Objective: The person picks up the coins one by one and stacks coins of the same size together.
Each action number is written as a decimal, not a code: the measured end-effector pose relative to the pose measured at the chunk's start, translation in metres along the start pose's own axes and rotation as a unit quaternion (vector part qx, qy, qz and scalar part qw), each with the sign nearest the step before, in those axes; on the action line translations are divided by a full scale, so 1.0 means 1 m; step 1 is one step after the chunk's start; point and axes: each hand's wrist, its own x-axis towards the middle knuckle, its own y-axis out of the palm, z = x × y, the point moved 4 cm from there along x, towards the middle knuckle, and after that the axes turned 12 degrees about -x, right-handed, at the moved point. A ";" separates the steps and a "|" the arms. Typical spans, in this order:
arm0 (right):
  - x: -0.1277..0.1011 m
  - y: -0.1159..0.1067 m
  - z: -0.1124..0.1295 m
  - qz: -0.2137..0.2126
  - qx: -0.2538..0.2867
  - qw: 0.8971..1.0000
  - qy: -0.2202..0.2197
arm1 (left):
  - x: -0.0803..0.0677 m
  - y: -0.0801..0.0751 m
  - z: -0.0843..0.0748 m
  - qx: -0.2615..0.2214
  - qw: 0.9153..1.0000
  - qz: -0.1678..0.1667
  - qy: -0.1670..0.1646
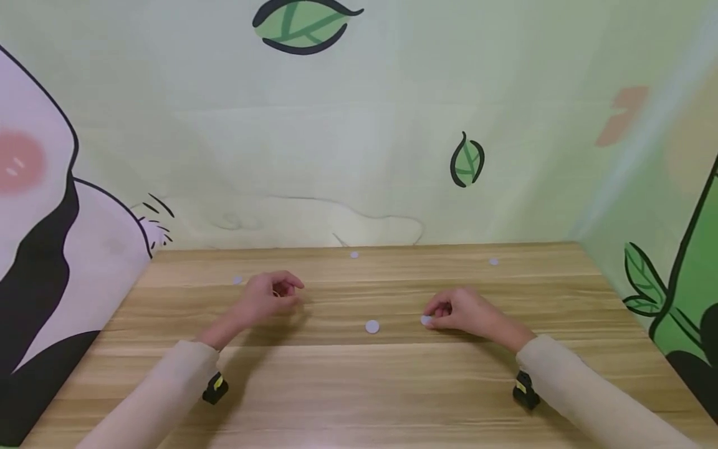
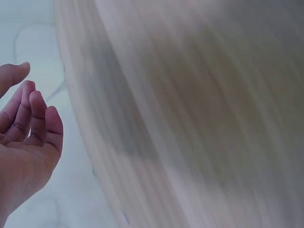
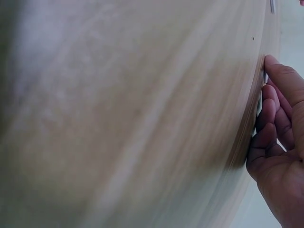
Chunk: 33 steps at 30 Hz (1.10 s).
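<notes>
My right hand (image 1: pixel 462 310) is low over the wooden table, thumb and index finger pinching a small pale round disc (image 1: pixel 426 320) at its edge. The right wrist view shows that hand (image 3: pixel 280 128) close against the tabletop, the disc (image 3: pixel 265 77) seen edge-on at the fingertips. A second pale disc (image 1: pixel 373 327) lies flat to the left of it, between the two hands. Raised above the table, my left hand (image 1: pixel 272 293) has loosely bent fingers and holds nothing. In the left wrist view the thumb of this hand (image 2: pixel 28 128) stands apart from the fingers.
More pale discs lie toward the back of the table (image 1: pixel 314 393): one disc (image 1: pixel 238 280) at left, another disc (image 1: pixel 354 255) at the middle back edge, and a disc (image 1: pixel 493 262) at right. A printed backdrop (image 1: pixel 336 156) rises behind the table.
</notes>
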 end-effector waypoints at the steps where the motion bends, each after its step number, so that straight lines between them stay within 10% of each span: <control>1: 0.000 0.000 0.000 -0.001 0.002 1.000 0.002 | -0.001 -0.006 0.001 0.005 1.000 -0.007 -0.002; 14: 0.002 0.001 0.001 0.005 0.005 1.000 0.012 | -0.011 -0.070 0.023 0.114 0.992 -0.063 -0.006; 33: 0.001 0.002 0.001 -0.005 0.005 1.000 0.004 | -0.005 -0.122 0.067 0.096 0.984 -0.079 -0.128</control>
